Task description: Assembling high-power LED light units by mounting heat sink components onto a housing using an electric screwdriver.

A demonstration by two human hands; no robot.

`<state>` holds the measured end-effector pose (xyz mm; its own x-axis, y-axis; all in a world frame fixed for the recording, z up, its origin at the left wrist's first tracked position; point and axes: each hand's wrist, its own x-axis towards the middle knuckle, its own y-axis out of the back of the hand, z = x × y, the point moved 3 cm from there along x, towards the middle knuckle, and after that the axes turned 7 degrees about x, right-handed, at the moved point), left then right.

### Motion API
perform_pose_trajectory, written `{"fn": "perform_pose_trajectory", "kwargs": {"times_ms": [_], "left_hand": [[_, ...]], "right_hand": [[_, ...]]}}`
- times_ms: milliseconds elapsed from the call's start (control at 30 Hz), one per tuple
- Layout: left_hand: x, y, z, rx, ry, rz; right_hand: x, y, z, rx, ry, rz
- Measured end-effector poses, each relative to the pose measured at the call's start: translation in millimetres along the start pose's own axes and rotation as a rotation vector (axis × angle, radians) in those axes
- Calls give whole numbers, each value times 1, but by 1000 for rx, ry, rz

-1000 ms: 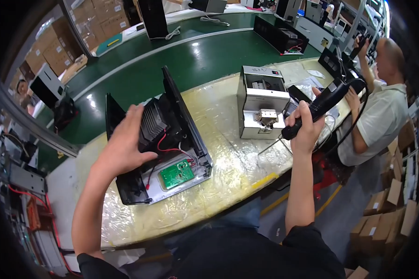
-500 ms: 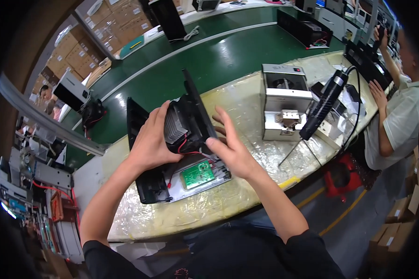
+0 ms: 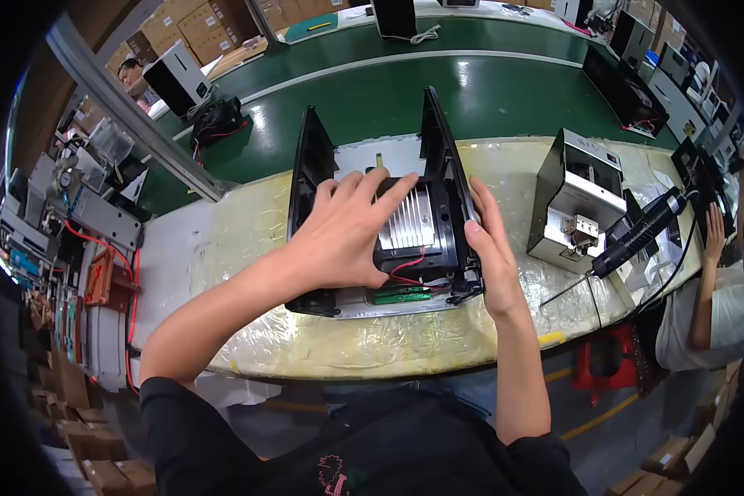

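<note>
A black open housing (image 3: pixel 442 149) with two upright side walls lies on the plastic-covered worktop in front of me. Between its walls sits a black block with a silver finned heat sink (image 3: pixel 409 221). My left hand (image 3: pixel 347 227) grips this block from the left, thumb at its near edge and fingers across its top. Against the outside of the right wall, my right hand (image 3: pixel 494 260) holds the housing, thumb on the wall's edge. Red wires (image 3: pixel 407 266) run from the block. Part of a green circuit board (image 3: pixel 401 295) shows below it; the block and my hand hide the remainder.
Right of the housing stands a silver-and-black metal fixture (image 3: pixel 583 202). A black power screwdriver (image 3: pixel 641 236) with a cable leans beside it. At far right is a co-worker's hand (image 3: pixel 713 234). A green conveyor (image 3: pixel 322 103) runs behind the worktop; a metal post (image 3: pixel 140 124) rises at left.
The heat sink block has gone from tilted to lying flat between the walls, covering most of the circuit board. My left hand now reaches over its top. The view has turned.
</note>
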<state>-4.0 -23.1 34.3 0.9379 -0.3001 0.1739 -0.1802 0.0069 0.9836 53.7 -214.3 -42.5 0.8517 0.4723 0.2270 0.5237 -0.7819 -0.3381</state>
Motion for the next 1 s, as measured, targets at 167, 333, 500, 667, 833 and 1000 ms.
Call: {"fn": "perform_pose_trajectory", "kwargs": {"times_ms": [167, 333, 500, 667, 833, 1000], "left_hand": [[0, -4, 5, -107, 36, -73], [-4, -10, 1, -74, -20, -52], [-12, -3, -13, -87, -62, -113], [-77, 28, -29, -267, 58, 353], [-152, -71, -26, -870, 352, 428], [-41, -98, -78, -754, 330, 469]], "right_hand": [[0, 5, -4, 11, -6, 23], [-2, -9, -1, 15, 13, 21], [-2, -27, 2, 34, -22, -4], [-35, -5, -1, -29, 96, 124], [-64, -22, 17, -326, 255, -28], [33, 16, 35, -453, 158, 150]]}}
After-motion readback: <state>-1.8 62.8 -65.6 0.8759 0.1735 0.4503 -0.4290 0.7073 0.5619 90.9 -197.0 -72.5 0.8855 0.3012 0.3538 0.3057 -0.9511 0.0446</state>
